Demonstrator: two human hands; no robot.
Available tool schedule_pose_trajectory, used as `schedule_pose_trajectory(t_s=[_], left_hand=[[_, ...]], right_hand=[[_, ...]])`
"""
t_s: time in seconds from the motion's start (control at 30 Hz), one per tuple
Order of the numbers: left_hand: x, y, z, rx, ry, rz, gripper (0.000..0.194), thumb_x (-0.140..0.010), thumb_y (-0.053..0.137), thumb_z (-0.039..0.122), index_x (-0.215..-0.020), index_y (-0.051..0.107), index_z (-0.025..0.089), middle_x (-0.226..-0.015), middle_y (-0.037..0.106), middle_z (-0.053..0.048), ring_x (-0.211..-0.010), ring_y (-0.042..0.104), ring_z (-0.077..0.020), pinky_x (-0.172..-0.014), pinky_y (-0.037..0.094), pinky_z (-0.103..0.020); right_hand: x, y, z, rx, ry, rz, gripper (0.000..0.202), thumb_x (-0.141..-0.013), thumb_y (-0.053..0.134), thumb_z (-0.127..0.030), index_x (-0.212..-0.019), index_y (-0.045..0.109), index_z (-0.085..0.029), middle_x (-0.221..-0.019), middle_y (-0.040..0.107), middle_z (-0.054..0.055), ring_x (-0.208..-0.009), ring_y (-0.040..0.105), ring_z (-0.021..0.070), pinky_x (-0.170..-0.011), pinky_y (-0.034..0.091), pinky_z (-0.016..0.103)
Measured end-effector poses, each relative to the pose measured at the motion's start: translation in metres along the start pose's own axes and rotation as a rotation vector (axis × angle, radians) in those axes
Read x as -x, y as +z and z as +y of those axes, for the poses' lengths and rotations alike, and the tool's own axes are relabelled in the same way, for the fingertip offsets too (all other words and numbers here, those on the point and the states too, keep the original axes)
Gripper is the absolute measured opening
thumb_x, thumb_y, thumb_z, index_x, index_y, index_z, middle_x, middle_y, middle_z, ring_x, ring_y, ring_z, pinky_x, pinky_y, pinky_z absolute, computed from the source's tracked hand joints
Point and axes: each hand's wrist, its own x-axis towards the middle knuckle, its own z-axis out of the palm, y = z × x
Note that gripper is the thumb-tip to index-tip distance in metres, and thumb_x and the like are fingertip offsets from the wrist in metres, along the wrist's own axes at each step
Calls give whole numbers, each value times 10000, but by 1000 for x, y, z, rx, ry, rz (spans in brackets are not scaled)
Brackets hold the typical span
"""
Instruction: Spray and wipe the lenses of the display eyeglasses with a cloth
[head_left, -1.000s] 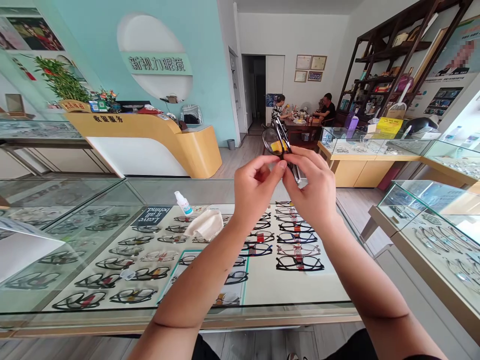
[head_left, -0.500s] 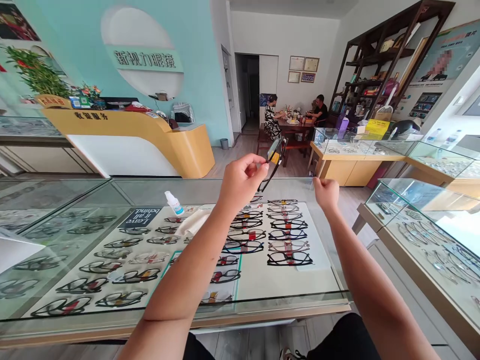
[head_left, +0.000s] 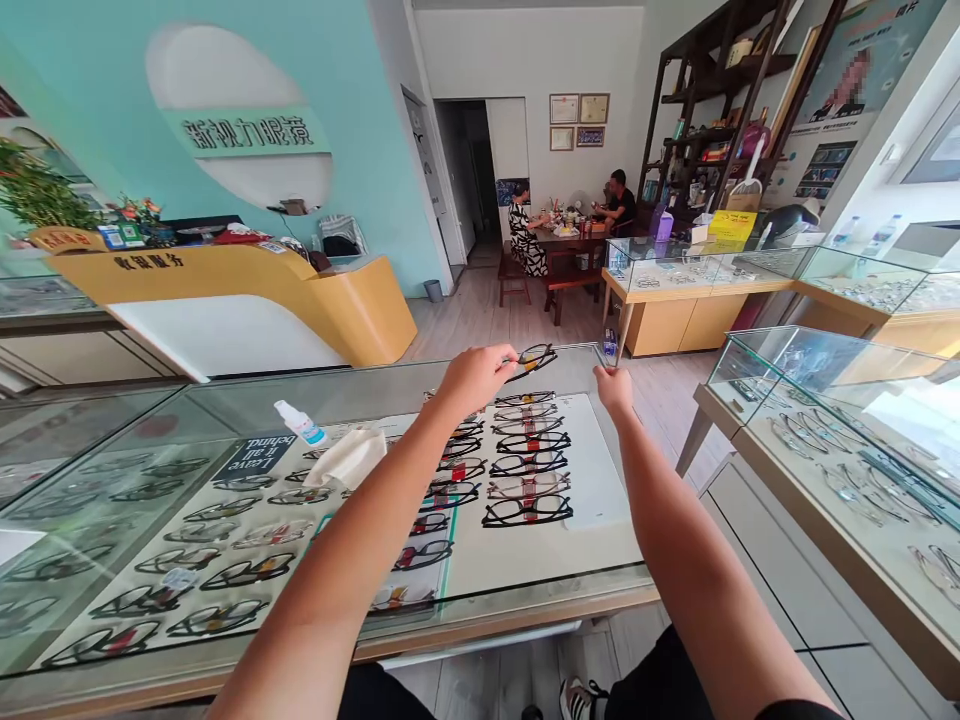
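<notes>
My left hand (head_left: 484, 372) pinches a pair of dark-framed eyeglasses (head_left: 534, 360) by one side, above the far edge of the glass display case (head_left: 375, 640). A yellowish label shows on its lens. Below it, several eyeglasses (head_left: 529, 510) with red tags lie in a column on the case. My right hand (head_left: 613, 385) is closed at the case's far right corner, close to the glass edge. What its fingers hold, if anything, I cannot make out. Left of my left forearm are a white cloth (head_left: 349, 458) and a white spray bottle (head_left: 300, 424).
More eyeglasses (head_left: 217, 618) fill the left part of the case. To the right stands another glass case (head_left: 817, 440). A yellow and white counter (head_left: 367, 310) is at the back left. Two people (head_left: 529, 235) sit at a far table beside a dark shelf (head_left: 712, 95).
The eyeglasses in my left hand have come down from upright to nearly level, lower over the case's far edge. My right hand stays closed near the corner. The view has shifted right.
</notes>
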Motion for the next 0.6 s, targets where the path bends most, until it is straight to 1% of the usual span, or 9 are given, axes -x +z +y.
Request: schedule_pose_trajectory(t_s=[0.1, 0.2, 0.3, 0.37, 0.43, 0.47, 0.5, 0.53, 0.6], left_hand=[[-38, 18, -7, -130, -18, -139, 329, -1051, 604, 409, -1232, 842, 273, -1034, 844, -63, -932, 717, -256, -747, 421, -332], [-67, 37, -17, -164, -61, -245, 252, -975, 709, 376, -1118, 888, 271, -1096, 871, -67, -959, 749, -261, -782, 476, -319], [-83, 53, -26, -195, -97, -313, 233, -921, 743, 350, -1066, 911, 279, -1089, 884, -62, -942, 773, -259, -828, 527, -318], [-88, 62, -30, -216, -112, -336, 235, -900, 752, 352, -1055, 915, 282, -1089, 887, -67, -972, 786, -271, -859, 548, -324], [-91, 68, -33, -231, -122, -349, 233, -885, 763, 357, -1046, 915, 284, -1122, 888, -74, -1018, 793, -286, -878, 561, -331], [-93, 71, -35, -235, -126, -353, 231, -880, 769, 359, -1044, 915, 287, -1139, 888, -76, -1035, 794, -292, -882, 565, -333], [-94, 73, -36, -237, -130, -358, 232, -876, 774, 358, -1045, 915, 289, -1148, 888, -78, -1042, 796, -295, -884, 568, -334], [-95, 75, -37, -237, -133, -362, 233, -874, 776, 358, -1049, 915, 291, -1151, 888, -78, -1044, 797, -296, -886, 570, -334], [-97, 79, -38, -235, -135, -369, 235, -874, 774, 353, -1054, 914, 296, -1164, 889, -74, -1053, 796, -290, -885, 570, -329]], right_hand=[[-2, 1, 6, -20, 25, -24, 465, -938, 665, -191, -578, 393, -305, -587, 248, -70, -617, 225, 172, -547, 223, 344], [-4, 2, 8, -36, 41, -48, 462, -968, 651, -216, -594, 391, -299, -608, 239, -70, -618, 217, 164, -553, 214, 338], [-5, 3, 8, -44, 61, -69, 457, -997, 645, -227, -601, 423, -285, -610, 262, -65, -603, 244, 157, -553, 221, 332], [-5, 5, 8, -43, 75, -84, 426, -1021, 649, -236, -622, 501, -265, -607, 338, -54, -588, 321, 154, -556, 271, 322], [-6, 6, 9, -38, 91, -103, 351, -1060, 660, -274, -713, 636, -227, -662, 511, -21, -620, 477, 161, -593, 389, 304], [-6, 7, 9, -35, 100, -115, 284, -1083, 678, -310, -823, 715, -201, -760, 631, 8, -689, 585, 171, -650, 481, 298], [-6, 7, 10, -31, 108, -129, 220, -1100, 700, -351, -982, 773, -179, -922, 736, 44, -807, 686, 190, -743, 576, 316], [-7, 8, 10, -28, 116, -142, 232, -1108, 722, -388, -1159, 786, -171, -1117, 786, 79, -955, 751, 219, -855, 646, 367], [-7, 8, 11, -25, 131, -166, 392, -1105, 755, -433, -1412, 725, -192, -1418, 750, 121, -1197, 767, 275, -1024, 684, 492]])
